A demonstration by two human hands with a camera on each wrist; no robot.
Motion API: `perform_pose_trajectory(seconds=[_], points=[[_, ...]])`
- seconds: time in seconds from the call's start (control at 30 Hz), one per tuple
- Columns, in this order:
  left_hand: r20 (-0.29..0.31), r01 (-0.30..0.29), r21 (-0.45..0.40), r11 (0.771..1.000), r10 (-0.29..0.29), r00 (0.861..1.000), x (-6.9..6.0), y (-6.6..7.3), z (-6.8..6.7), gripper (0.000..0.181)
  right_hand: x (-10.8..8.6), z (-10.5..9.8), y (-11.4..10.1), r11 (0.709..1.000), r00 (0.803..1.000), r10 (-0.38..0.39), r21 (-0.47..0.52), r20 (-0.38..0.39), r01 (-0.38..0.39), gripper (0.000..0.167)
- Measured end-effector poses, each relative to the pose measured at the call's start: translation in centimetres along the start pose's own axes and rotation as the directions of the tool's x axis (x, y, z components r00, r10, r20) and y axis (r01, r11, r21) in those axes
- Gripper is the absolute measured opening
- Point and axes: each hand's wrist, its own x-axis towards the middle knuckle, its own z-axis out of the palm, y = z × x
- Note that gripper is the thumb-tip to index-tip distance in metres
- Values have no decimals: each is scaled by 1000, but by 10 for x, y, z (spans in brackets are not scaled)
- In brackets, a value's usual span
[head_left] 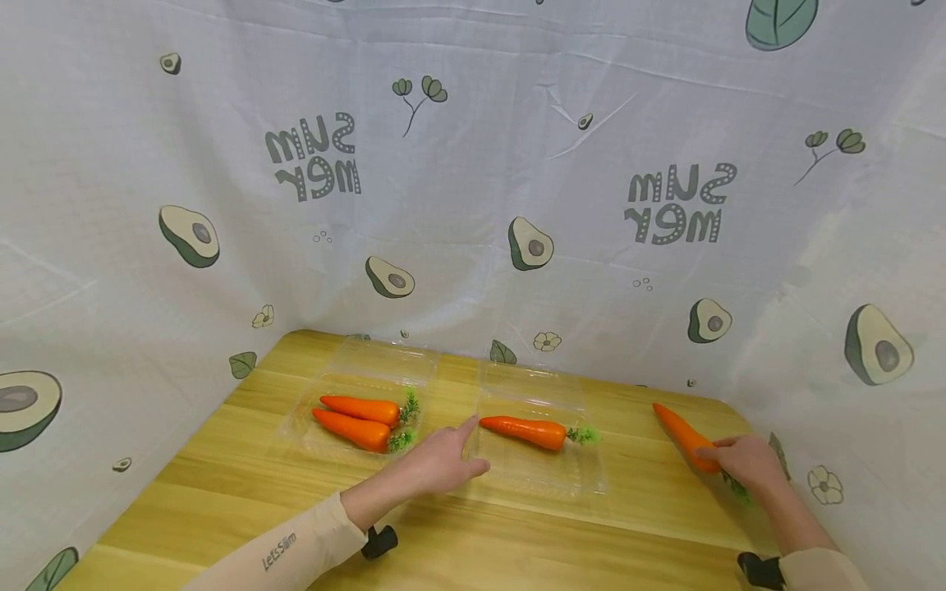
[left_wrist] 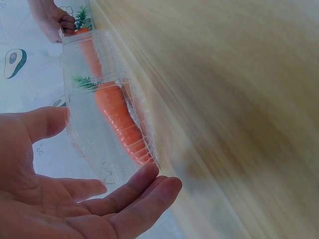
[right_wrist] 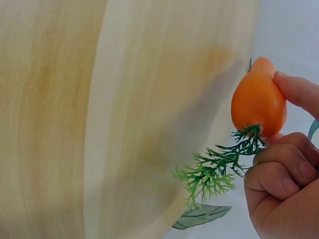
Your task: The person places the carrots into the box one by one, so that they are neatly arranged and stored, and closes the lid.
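Note:
My right hand (head_left: 746, 461) pinches a carrot (head_left: 681, 433) near its leafy end at the table's right side; in the right wrist view the fingers hold the carrot (right_wrist: 259, 102) at its thick end, green leaves hanging below. My left hand (head_left: 443, 460), fingers spread and holding nothing, is at the left edge of a clear plastic container (head_left: 547, 476) in which one carrot (head_left: 526, 430) lies. The left wrist view shows the palm and fingers (left_wrist: 149, 191) beside that container, with its carrot (left_wrist: 122, 122) inside; whether they touch it I cannot tell.
Another clear open container (head_left: 303, 443) with two carrots (head_left: 358, 427) stands on the wooden table (head_left: 244, 460) at the left. Both lids lie back toward the printed curtain (head_left: 458, 180), which surrounds the table's back and sides.

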Motion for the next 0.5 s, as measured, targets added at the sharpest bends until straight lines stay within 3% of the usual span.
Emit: perform_pose_trajectory(seconds=[0.5], points=[[0, 3, -7, 1000, -3, 1000, -2, -1, 0, 84, -4, -6, -21, 1000, 999, -27, 16, 18, 26, 69]])
